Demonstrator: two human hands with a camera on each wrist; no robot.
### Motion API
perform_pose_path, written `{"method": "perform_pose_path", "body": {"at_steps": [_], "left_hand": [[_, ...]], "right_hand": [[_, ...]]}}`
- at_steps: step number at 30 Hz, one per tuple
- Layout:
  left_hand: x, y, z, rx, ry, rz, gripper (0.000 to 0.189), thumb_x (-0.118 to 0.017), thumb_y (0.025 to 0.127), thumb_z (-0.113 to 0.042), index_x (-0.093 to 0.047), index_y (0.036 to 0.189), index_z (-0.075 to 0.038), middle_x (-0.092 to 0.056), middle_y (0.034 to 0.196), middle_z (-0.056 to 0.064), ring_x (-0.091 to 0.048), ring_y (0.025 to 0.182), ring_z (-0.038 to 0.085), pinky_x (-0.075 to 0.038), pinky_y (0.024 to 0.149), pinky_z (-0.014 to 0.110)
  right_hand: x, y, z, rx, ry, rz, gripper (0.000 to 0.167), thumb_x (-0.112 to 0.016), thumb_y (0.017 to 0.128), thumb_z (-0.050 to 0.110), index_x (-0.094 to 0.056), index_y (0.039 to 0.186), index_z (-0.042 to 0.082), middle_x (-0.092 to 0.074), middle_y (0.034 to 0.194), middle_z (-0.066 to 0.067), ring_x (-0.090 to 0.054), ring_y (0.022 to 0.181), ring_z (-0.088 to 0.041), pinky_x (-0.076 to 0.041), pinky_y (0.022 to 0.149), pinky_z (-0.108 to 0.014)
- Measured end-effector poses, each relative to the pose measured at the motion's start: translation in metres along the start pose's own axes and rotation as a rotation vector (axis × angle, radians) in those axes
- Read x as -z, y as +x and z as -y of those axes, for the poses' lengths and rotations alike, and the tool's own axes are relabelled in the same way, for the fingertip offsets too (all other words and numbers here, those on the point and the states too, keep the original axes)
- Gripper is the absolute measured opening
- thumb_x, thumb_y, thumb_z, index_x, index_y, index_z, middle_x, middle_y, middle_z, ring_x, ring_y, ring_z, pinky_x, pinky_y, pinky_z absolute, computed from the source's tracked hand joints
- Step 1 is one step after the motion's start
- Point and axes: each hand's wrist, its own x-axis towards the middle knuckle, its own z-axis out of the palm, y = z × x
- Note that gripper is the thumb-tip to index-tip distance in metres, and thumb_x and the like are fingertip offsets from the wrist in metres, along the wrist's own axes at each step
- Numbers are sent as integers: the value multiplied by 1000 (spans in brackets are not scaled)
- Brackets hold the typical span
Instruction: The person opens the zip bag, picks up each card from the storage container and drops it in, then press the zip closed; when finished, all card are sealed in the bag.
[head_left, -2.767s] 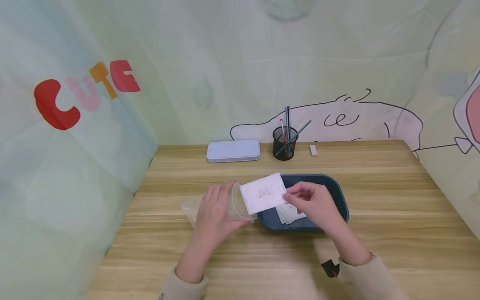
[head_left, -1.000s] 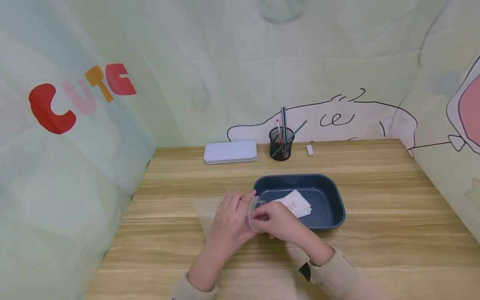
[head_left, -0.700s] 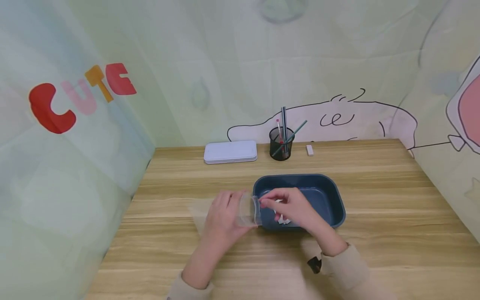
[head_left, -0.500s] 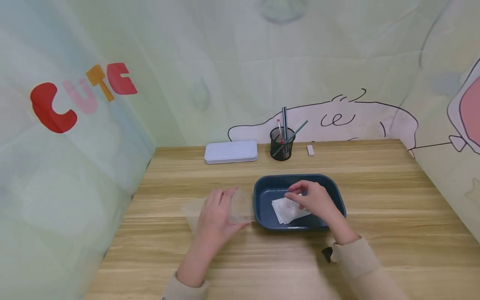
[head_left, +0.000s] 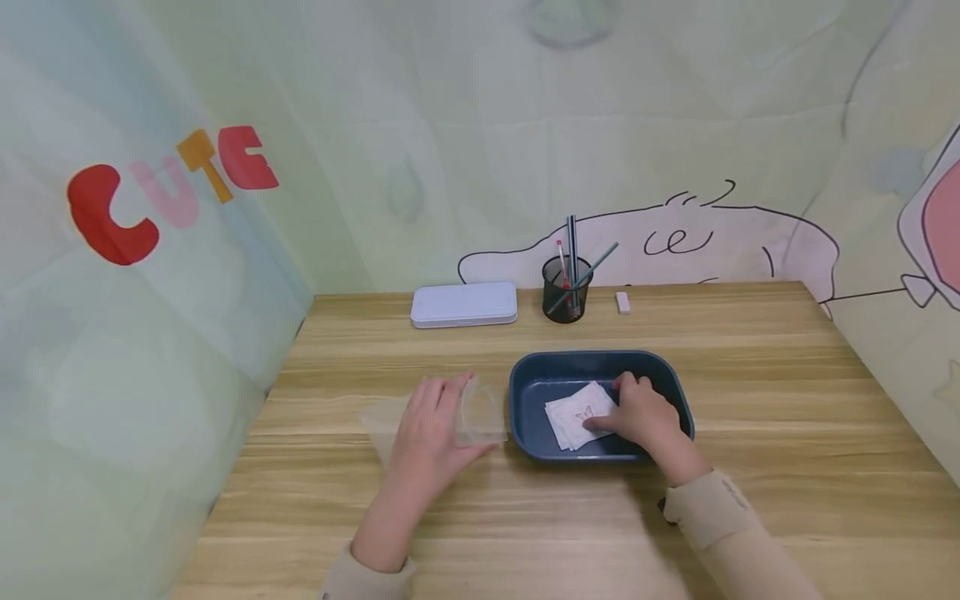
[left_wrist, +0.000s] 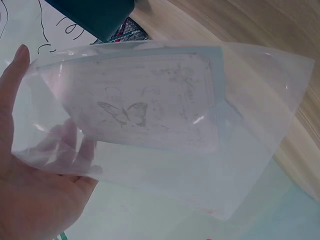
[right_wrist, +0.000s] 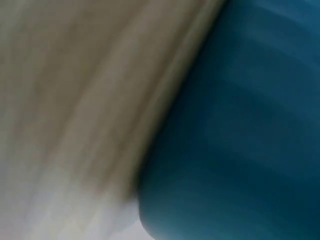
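My left hand (head_left: 423, 433) grips a clear plastic bag (head_left: 482, 417) by its mouth, left of a dark blue tray (head_left: 527, 383). In the left wrist view, the thumb and curled fingers hold the bag's mouth apart. A white packet (left_wrist: 165, 90) with a butterfly print shows through the film. My right hand (head_left: 647, 418) reaches into the tray, thumb and fingers spread at the right side of a small stack of white packets (head_left: 573, 417). The top one bears a butterfly. The right wrist view is blurred and shows the tray's side (right_wrist: 240, 130), not the hand.
Along the table's back edge stand a pale flat case (head_left: 463, 305), a black mesh pen cup (head_left: 562, 304) with several pens and sticks, and a small white eraser (head_left: 622, 303). A printed curtain (head_left: 420, 167) hangs behind and at the left.
A packet pinched in my right hand went into the bag. The right hand then withdrew from the bag's mouth, moved right and lowered into the tray. The left hand keeps hold of the bag.
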Motion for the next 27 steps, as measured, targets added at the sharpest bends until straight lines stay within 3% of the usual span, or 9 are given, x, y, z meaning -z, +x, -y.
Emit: {"method": "perform_pose_path", "body": {"at_steps": [9,15,20,27], "left_hand": [[-2,-1,-2,19,-11,4,99,-95,51,-35,-50,134,-6,-54,105,11,-50,100,29,-41,97,42],[-1,-1,-2,24,-2,5,99,-94,52,-37,-50,134,-5,-54,106,11,-50,101,29,-40,98,42],[-1,-1,-1,22,9,2,99,-94,52,-40,-50,134,-4,-54,106,11,-51,103,30,-36,103,43],[-1,0,-1,13,5,-8,98,-94,52,-39,-50,133,-5,-54,104,11,-50,98,28,-42,94,40]], "right_hand": [[-1,4,-1,-9,61,20,81,-86,64,49,-53,119,-1,-61,107,-20,-54,82,-27,-46,66,-41],[0,4,-4,-22,87,43,78,-86,64,48,-52,116,1,-61,96,-15,-53,76,-26,-43,62,-36],[3,4,-5,8,101,26,69,-85,68,45,-54,112,1,-57,81,-9,-52,69,-24,-39,56,-33],[8,2,-8,84,130,-23,44,-78,80,34,-59,103,2,-53,79,-7,-50,68,-22,-38,55,-32]]}}
